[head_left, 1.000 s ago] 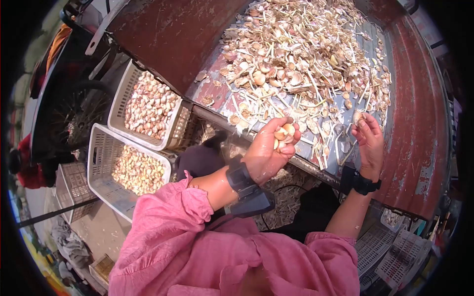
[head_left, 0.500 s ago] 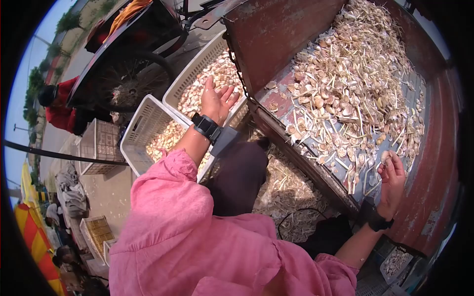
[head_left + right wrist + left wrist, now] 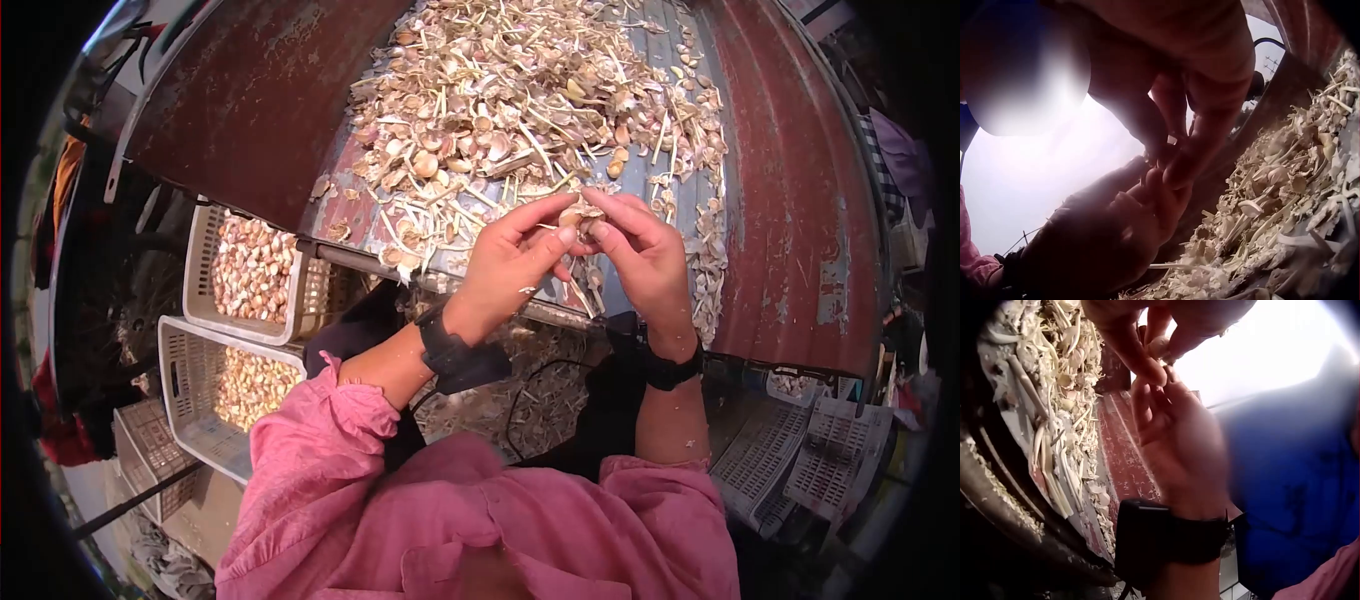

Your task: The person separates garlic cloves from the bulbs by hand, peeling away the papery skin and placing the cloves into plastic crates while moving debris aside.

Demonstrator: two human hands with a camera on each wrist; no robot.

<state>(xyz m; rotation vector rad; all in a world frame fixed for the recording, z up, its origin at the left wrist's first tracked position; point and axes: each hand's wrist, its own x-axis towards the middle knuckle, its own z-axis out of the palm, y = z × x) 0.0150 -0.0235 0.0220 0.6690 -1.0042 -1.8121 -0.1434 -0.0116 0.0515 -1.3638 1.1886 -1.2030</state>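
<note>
Both hands meet over the near edge of a metal cart bed (image 3: 738, 265), fingertips together on a partly broken garlic bulb (image 3: 580, 214) with papery skin. My left hand (image 3: 505, 265) pinches it from the left with thumb and fingers. From the other side my right hand (image 3: 652, 262) grips the same bulb, its thumb close to the left thumb. In the left wrist view a pale piece of the garlic bulb (image 3: 1159, 347) shows between the fingers. Fingers hide most of it in the right wrist view. Beyond the hands lies a heap of garlic skins and stalks (image 3: 500, 110).
At the left stand two plastic crates: one crate (image 3: 200, 262) holds pinkish unpeeled cloves (image 3: 252, 270), the other crate (image 3: 185, 385) paler cloves (image 3: 255, 385). Grey slatted crates (image 3: 830, 455) lie at the lower right. A rusty red side wall (image 3: 800, 200) borders the cart bed.
My left hand held several cloves, then opened over the crate of pinkish cloves, and has returned to the right with those cloves gone. It now joins my right hand at the garlic bulb.
</note>
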